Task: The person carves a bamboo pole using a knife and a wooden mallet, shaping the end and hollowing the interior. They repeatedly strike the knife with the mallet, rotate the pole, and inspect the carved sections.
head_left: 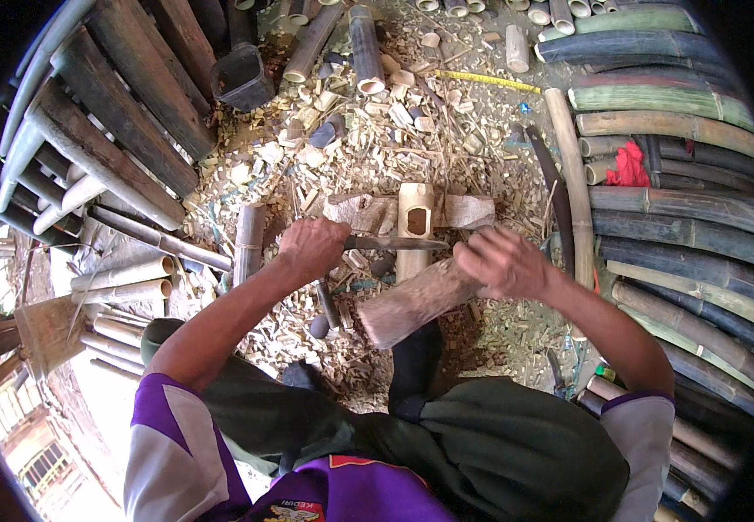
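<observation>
My left hand (311,248) is closed around the handle of a knife. Its straight blade (394,244) points right and lies across a pale bamboo tube (414,189), just on the near side of an opening cut in the tube's wall. The tube rests over a rough log (359,211) lying crosswise behind it. My right hand (503,261) grips the upper right end of a thick wooden billet (416,304), which slants down to the left in front of the tube and looks slightly blurred. Whether the billet touches the blade I cannot tell.
Wood chips (290,174) cover the ground. Bamboo poles (673,200) lie stacked at the right, with a red cloth (627,165) on them. Dark split bamboo (124,113) leans at the left, near a black container (242,78). A yellow measuring tape (490,80) stretches at the back.
</observation>
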Demonstrator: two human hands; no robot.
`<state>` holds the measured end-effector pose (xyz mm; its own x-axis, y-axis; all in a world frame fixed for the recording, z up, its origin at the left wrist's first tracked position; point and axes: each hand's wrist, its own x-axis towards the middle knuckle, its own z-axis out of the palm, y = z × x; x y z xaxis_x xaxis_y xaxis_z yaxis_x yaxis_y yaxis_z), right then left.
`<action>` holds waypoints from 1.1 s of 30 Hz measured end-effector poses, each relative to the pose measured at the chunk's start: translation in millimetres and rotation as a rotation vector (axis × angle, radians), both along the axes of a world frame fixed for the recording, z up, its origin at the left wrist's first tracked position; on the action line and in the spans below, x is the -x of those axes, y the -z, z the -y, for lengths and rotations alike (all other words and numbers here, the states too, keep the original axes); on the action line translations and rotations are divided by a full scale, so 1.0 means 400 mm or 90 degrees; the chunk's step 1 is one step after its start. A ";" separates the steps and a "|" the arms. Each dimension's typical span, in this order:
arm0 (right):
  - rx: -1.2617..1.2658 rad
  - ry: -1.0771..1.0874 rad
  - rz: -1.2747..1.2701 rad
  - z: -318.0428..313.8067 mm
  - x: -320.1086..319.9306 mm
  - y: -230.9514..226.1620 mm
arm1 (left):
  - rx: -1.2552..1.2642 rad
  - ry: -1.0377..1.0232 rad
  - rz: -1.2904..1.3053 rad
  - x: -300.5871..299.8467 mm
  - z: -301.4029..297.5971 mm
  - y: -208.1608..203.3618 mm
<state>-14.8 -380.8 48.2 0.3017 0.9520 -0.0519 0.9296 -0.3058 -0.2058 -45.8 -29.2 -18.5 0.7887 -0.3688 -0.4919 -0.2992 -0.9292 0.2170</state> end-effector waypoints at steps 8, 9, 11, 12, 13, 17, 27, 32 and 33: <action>-0.010 -0.070 -0.027 -0.010 -0.019 -0.003 | 0.023 -0.007 0.017 0.032 -0.001 0.026; -0.044 -0.104 0.070 0.021 -0.028 0.076 | 0.013 -0.007 0.010 0.028 0.001 0.025; 0.036 0.004 0.105 0.025 -0.063 0.066 | 0.008 -0.007 0.019 0.029 0.000 0.029; 0.076 0.059 0.122 0.028 -0.071 0.059 | 0.015 -0.004 0.030 0.033 0.001 0.037; 0.055 0.044 0.124 0.004 -0.076 0.043 | 0.017 -0.005 0.046 0.017 -0.007 0.047; -0.088 -0.125 0.123 -0.016 -0.080 0.055 | 0.010 0.004 0.042 0.017 -0.006 0.056; 0.104 0.026 0.022 0.042 -0.114 0.088 | -0.005 -0.001 0.052 0.007 0.008 0.053; 0.124 0.381 -0.168 0.046 -0.165 -0.008 | 0.169 0.004 0.008 -0.050 -0.040 0.104; 0.055 0.422 -0.182 0.006 -0.161 -0.082 | 0.395 -0.011 -0.124 -0.087 -0.084 0.113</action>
